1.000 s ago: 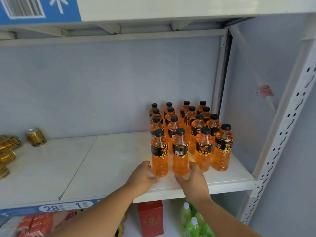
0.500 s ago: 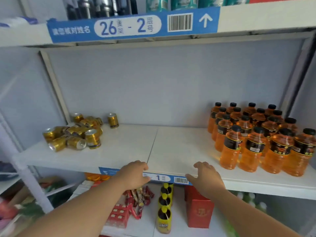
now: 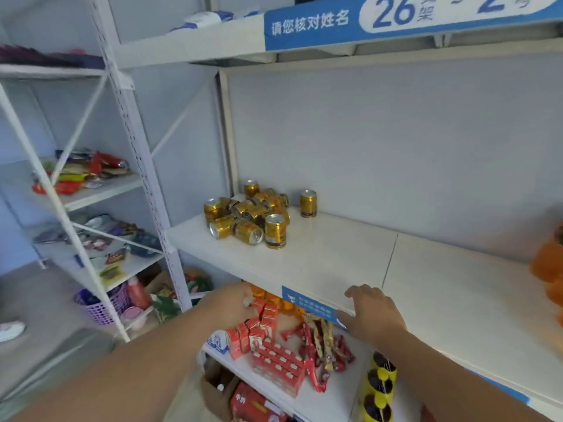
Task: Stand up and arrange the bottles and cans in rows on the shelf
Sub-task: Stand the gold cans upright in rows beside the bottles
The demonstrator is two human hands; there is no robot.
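Observation:
A heap of several gold cans [image 3: 243, 214] lies at the left end of the white shelf [image 3: 320, 260]. Most lie on their sides. One gold can [image 3: 275, 231] stands upright at the heap's front, and another upright can [image 3: 308, 203] stands apart near the back wall. The orange bottles [image 3: 548, 269] show only as a blur at the right edge. My left hand [image 3: 234, 303] hovers in front of the shelf's front edge, fingers loosely apart, holding nothing. My right hand [image 3: 373, 312] rests at the shelf edge over the blue label, fingers spread and empty.
The shelf below holds red cartons [image 3: 268, 345], red snack packets [image 3: 323, 339] and yellow-black bottles [image 3: 377, 388]. A white perforated upright [image 3: 143, 166] stands left of the cans. The neighbouring rack at left carries mixed goods and a purple basket [image 3: 103, 306].
The view has swung left from the standing orange bottles to the can heap. Both hands have moved left along the shelf's front edge, empty throughout.

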